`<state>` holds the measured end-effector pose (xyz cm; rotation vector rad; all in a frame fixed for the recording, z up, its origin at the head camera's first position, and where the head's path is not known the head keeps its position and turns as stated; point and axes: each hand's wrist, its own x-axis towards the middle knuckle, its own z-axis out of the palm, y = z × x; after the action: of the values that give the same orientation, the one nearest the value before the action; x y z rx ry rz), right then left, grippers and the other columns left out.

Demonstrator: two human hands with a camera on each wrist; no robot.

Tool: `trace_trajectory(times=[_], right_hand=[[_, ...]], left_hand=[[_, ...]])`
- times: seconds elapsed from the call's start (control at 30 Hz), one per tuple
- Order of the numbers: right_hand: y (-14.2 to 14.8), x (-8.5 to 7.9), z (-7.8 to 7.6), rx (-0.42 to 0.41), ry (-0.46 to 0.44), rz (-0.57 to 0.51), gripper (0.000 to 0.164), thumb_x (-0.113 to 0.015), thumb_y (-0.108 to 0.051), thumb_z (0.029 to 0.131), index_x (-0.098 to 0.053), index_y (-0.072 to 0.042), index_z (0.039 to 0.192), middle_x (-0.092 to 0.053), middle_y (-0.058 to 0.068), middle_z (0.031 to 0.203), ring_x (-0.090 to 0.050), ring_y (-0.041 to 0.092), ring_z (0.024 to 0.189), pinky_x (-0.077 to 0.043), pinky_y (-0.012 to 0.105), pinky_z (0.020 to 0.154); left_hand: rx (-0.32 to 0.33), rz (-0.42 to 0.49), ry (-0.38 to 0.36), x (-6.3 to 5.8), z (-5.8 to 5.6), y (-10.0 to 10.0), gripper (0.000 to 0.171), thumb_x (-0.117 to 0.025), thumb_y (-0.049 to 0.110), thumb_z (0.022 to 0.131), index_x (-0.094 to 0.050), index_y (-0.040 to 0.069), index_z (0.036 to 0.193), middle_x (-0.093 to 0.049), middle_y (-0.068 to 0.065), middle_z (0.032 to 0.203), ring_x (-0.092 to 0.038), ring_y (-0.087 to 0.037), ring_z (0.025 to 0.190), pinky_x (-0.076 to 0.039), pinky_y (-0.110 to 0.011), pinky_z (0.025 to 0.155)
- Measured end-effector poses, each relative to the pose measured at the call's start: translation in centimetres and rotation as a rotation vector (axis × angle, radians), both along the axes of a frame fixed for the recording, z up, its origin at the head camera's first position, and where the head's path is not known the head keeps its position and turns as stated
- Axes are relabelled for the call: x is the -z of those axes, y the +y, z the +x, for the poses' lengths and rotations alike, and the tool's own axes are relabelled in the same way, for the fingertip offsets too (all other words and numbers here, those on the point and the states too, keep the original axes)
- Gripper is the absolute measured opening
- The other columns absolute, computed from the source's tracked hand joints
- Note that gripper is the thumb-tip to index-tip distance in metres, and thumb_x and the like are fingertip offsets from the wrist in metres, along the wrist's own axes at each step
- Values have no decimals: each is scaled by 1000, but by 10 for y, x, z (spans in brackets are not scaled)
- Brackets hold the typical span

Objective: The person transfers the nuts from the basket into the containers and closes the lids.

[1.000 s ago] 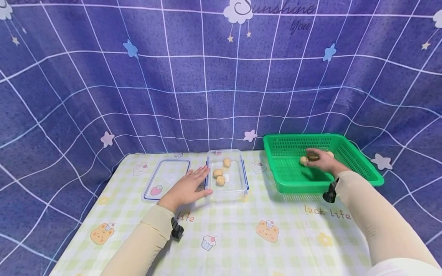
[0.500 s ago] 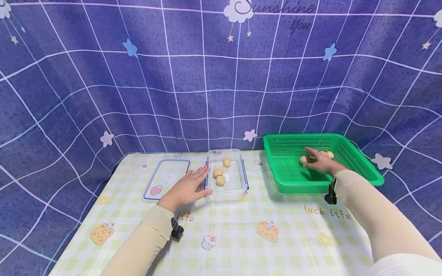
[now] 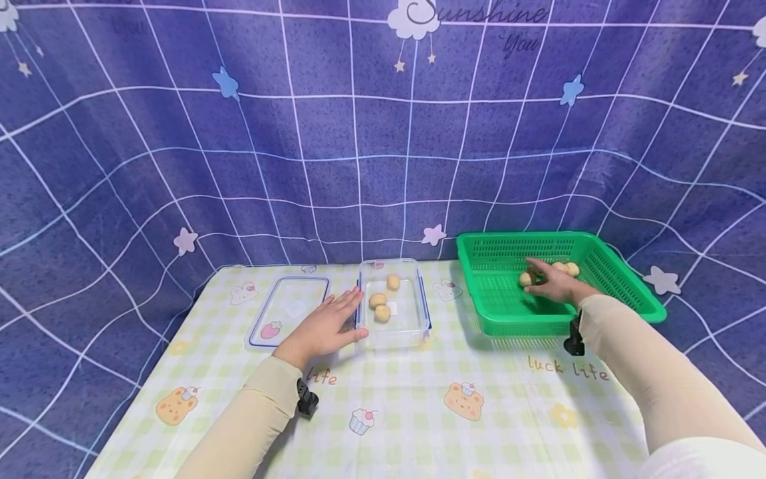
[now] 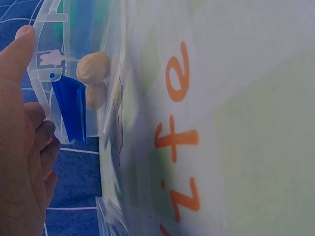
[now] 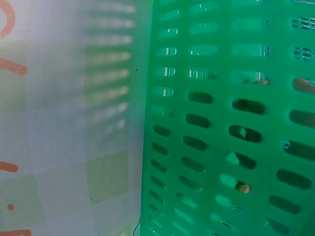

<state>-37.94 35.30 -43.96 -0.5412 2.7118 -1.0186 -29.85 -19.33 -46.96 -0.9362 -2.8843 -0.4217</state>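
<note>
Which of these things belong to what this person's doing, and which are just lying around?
Seemingly in use:
left hand, beside the clear box
three walnut-like pieces in that box
right hand, inside the green basket, with more pieces

Lying about or backdrop:
blue-edged lid, perhaps for later
tablecloth
blue curtain

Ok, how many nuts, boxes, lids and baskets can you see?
Nuts: 6 visible (3 in box, 3 in basket; the right hand may hide more)
Box: 1
Lid: 1
Basket: 1
Total: 9
</note>
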Motion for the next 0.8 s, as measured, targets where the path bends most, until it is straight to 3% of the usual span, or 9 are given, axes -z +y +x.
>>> trace_trajectory(times=[0.3, 0.8], right_hand=[[2, 5, -1, -36, 64, -14, 62, -69, 2, 93, -34, 18, 142, -51, 44, 124, -55, 59, 113, -53, 59, 90], [-1, 1, -1, -31, 84, 22, 56, -71, -6, 94, -44, 19, 136, -55, 41, 123, -56, 55, 113, -56, 52, 86]], left_hand=[[4, 6, 5, 1, -1, 0, 89, -48, 64, 99, -22, 6, 161, -22, -11, 167, -24, -31, 152, -18, -56, 122], [7, 9, 4, 4, -3, -2, 90, -47, 66, 98, -22, 6, 161, -21, -10, 167, -24, -31, 152, -17, -55, 123]])
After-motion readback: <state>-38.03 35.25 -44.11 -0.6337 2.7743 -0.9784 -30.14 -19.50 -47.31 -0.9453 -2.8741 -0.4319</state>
